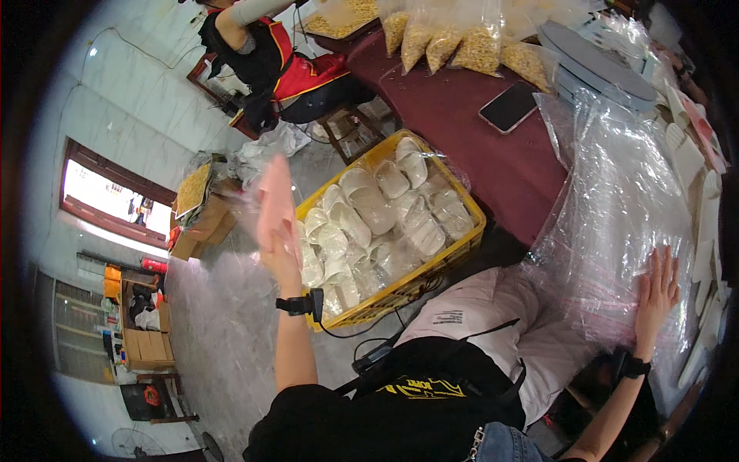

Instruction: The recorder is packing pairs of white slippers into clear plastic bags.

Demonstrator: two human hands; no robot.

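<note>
My left hand [280,258] is closed around a pink slipper [277,192], held upright left of the yellow crate. Motion blurs the slipper a little, and a clear film seems to show along its left side. White slippers [366,204], many in clear plastic, fill the yellow crate [412,279]. On my right, my right hand [658,291] lies flat with fingers stretched on a stack of clear plastic bags [616,208]. The bags spread over the table's edge towards my lap. Beyond them, loose white slippers [704,219] and a pink one [699,123] line the right side.
A dark red table [469,146] bears a phone [508,108], a grey round-topped device [596,61] and several bags of yellow pieces [454,50]. Another person [269,61] sits at the far left, by a wooden stool [346,127]. Cardboard boxes [208,223] stand on the floor.
</note>
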